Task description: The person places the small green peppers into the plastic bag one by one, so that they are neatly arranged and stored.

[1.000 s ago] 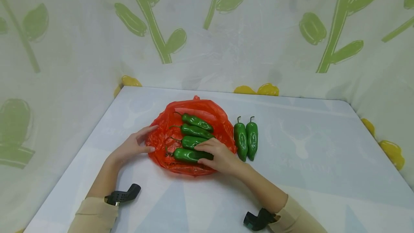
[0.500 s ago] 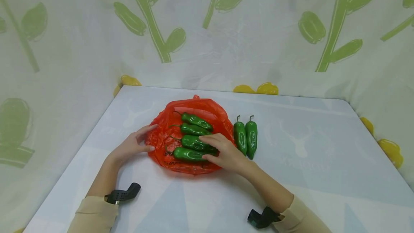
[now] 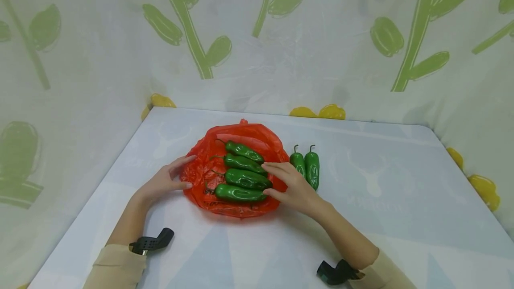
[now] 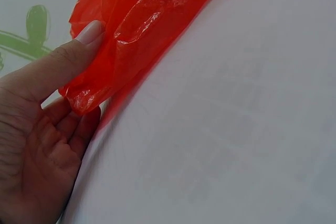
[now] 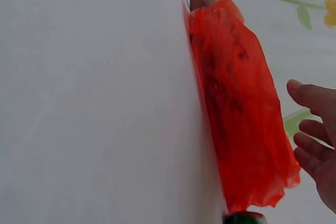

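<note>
A red plastic bag [image 3: 261, 130] lies spread on the table, its mouth facing up. Inside it several green peppers [image 3: 241, 193] rest side by side, stems to the left. My left hand [image 3: 158, 182] holds the bag's left edge; the left wrist view has the red plastic [image 4: 147, 40] between thumb and fingers. Over the bag's right side hovers my right hand [image 3: 299, 193], thumb and fingers apart, nothing held. In the right wrist view that hand [image 5: 320, 140] stands clear of the bag. Two more peppers [image 3: 312, 168] lie just right of it, partly hidden by my right hand.
The white table [image 3: 385, 217] runs on to the right and front of the bag. Behind it hangs a pale curtain [image 3: 321, 57] with green plant prints. Each wrist carries a black camera [image 3: 152, 241].
My right hand has let go of the front pepper and drawn back to the right, uncovering the peppers' tips in the bag. The left hand and the bag stay in place.
</note>
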{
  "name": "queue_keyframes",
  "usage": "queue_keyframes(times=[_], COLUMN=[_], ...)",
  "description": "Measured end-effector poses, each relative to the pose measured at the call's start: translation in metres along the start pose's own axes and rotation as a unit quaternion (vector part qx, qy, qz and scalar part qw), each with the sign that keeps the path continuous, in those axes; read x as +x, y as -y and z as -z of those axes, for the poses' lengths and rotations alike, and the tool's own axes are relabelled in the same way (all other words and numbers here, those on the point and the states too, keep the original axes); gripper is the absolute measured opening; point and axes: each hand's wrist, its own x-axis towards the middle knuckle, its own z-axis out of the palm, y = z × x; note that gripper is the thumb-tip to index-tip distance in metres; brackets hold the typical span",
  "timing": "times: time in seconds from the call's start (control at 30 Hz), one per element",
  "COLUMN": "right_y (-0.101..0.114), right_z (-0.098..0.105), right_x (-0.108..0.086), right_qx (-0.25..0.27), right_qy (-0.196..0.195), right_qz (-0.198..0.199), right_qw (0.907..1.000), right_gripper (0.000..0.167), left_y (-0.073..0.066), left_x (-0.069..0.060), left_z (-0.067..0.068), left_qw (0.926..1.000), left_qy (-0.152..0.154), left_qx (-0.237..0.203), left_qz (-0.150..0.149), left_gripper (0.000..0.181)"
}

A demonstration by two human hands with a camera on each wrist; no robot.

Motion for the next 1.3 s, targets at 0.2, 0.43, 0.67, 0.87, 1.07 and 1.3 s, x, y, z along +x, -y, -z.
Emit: queue_keyframes(times=[0.2, 0.43, 0.67, 0.87, 1.07, 1.3], right_y=[-0.003, -0.009, -0.02, -0.033, -0.042, -0.047], right_z=[0.014, 0.026, 0.033, 0.032, 0.031, 0.032], right_x=[-0.007, -0.014, -0.022, -0.03, -0.034, -0.038], right_qx=[-0.018, -0.037, -0.049, -0.052, -0.043, -0.042], right_qy=[-0.014, -0.034, -0.061, -0.08, -0.076, -0.057], right_qz=[-0.015, -0.011, -0.027, -0.051, -0.082, -0.134], right_qw=[0.9996, 0.9986, 0.9966, 0.9941, 0.9928, 0.9884], right_gripper=[0.059, 0.063, 0.066, 0.064, 0.063, 0.062], left_y=[0.002, 0.001, 0.0, -0.002, -0.001, 0.0], left_x=[0.0, -0.001, -0.001, 0.0, 0.0, 0.0], left_z=[0.0, 0.0, 0.0, -0.001, 0.0, 0.0], left_qw=[1.0, 1.0, 1.0, 1.0, 0.9999, 0.9999], left_qy=[-0.003, -0.003, -0.004, -0.005, -0.004, -0.004], left_qx=[0.004, 0.006, 0.007, 0.007, 0.003, 0.007], left_qz=[0.002, -0.003, -0.004, -0.005, -0.01, -0.009], left_gripper=[0.078, 0.078, 0.078, 0.077, 0.076, 0.077])
